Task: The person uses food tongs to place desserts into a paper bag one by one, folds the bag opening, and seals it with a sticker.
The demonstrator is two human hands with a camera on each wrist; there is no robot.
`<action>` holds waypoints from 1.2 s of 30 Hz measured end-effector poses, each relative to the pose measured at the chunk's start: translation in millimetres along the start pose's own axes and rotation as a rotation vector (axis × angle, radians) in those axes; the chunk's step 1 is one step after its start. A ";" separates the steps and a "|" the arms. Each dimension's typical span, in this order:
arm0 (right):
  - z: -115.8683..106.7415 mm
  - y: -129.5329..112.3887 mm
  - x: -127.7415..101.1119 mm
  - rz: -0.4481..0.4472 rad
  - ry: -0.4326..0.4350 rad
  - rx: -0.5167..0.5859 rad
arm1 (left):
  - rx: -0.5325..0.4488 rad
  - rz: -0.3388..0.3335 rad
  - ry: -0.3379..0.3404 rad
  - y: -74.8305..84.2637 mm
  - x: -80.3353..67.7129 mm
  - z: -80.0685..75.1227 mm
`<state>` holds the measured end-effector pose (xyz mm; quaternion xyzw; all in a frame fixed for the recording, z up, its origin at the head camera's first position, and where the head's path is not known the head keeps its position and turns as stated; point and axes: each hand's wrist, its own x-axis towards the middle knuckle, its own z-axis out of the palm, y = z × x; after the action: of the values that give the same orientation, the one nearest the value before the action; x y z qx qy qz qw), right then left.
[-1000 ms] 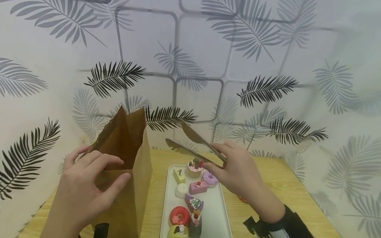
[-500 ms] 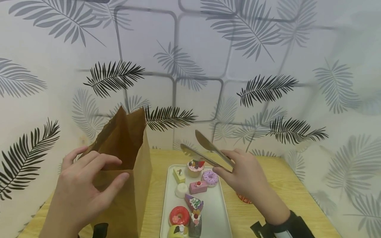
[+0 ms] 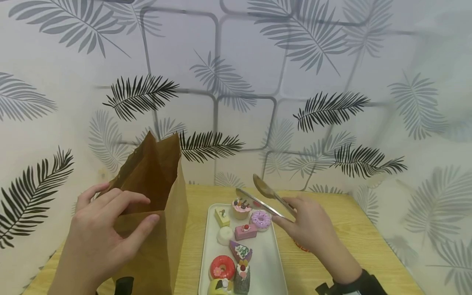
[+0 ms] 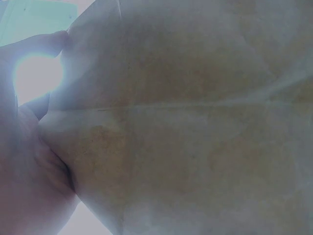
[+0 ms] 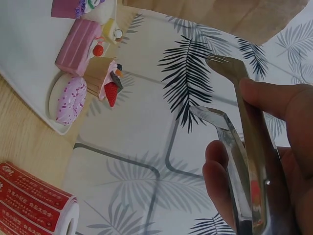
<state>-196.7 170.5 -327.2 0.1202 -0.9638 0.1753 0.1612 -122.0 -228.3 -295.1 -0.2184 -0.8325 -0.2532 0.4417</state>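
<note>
The left hand grips the near rim of the bag, thumb on the outer face and fingers curled over the edge into the opening; in the left wrist view the brown paper fills the frame with the palm pressed against it. The bag stands upright on the desk with its mouth open, directly under and beyond that hand.

The right hand clasps the tongs near their hinge end, fingers wrapped round both metal arms. The tips stand apart, point up and away to the hand's left, and hold nothing.

Just left of the right hand lies the tray, carrying small toy cakes. Nearest the hand is a pink donut, with a cupcake just beyond it, below the tongs' tips. A red donut sits nearer the person. A red-printed roll lies on the desk beside the tray, mostly hidden beneath the right hand.
</note>
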 end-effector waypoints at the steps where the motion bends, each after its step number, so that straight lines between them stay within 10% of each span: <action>1: 1.6 1.5 -0.6 0.006 -0.008 -0.003 | -0.004 0.007 0.009 0.0 0.0 0.1; 36: 68.4 42.4 -11.1 0.157 -0.115 -0.094 | -0.018 0.050 0.070 -3.1 0.2 1.4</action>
<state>-217.1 185.3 -404.5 0.0466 -0.9850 0.1347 0.0968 -124.8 -229.8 -296.3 -0.2341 -0.8086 -0.2570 0.4746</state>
